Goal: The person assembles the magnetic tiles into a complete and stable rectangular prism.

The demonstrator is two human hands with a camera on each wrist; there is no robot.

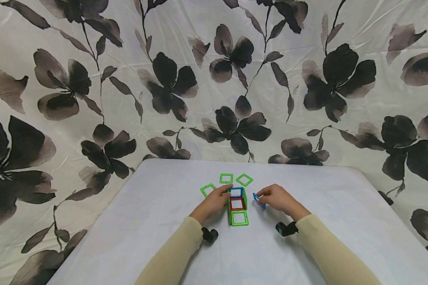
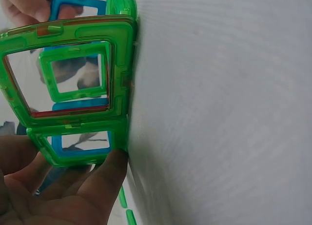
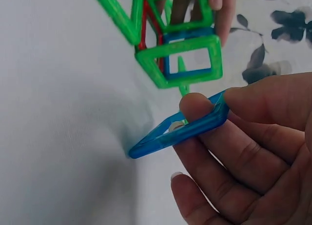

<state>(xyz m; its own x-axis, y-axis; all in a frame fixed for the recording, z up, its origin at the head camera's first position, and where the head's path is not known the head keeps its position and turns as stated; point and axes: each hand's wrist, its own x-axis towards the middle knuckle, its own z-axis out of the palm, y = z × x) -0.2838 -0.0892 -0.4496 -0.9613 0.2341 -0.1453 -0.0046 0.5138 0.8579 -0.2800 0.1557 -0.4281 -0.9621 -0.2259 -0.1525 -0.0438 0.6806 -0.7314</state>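
Observation:
A small structure of magnetic tiles stands on the table, with a blue square tile (image 1: pixel 236 188), a red square tile (image 1: pixel 237 209) and a green square tile (image 1: pixel 239 224) in a row on top. Green panels (image 2: pixel 119 78) form its sides. My left hand (image 1: pixel 215 200) holds the structure from its left, thumb and fingers at the far end. Pinched between the thumb and fingers of my right hand (image 1: pixel 275 196) is another blue square tile (image 3: pixel 180 132), tilted and apart from the structure, just to its right.
Beyond the structure lie loose green tiles: a square one (image 1: pixel 226 182), one turned like a diamond (image 1: pixel 240 177) and one (image 1: pixel 205 186) partly behind my left hand. A white cloth covers the table (image 1: pixel 128 237). Behind it hangs a floral curtain (image 1: pixel 185 130).

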